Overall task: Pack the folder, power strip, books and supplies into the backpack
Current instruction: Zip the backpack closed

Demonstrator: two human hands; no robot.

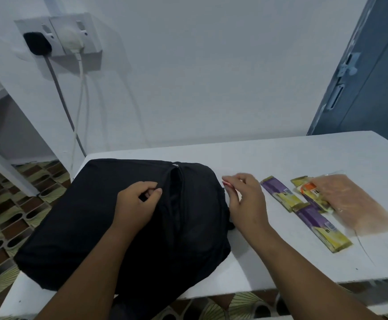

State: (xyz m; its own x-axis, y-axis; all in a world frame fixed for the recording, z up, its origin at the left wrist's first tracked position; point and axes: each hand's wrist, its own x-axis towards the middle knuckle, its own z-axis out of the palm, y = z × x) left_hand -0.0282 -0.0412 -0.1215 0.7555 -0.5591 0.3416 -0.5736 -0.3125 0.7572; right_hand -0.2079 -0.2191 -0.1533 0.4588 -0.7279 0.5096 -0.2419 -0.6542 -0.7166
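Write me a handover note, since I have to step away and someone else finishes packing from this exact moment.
Left hand: grips the edge of the black backpack beside its open zip, holding it apart.
Right hand: pinches a small red-and-white item, blurred, just right of the backpack.
On the white table, right side: purple-and-yellow packets, an orange-labelled item and a clear plastic folder.
Done: backpack open; contents not visible.
Left: pack the pinched item, packets and folder. No power strip or books in view.
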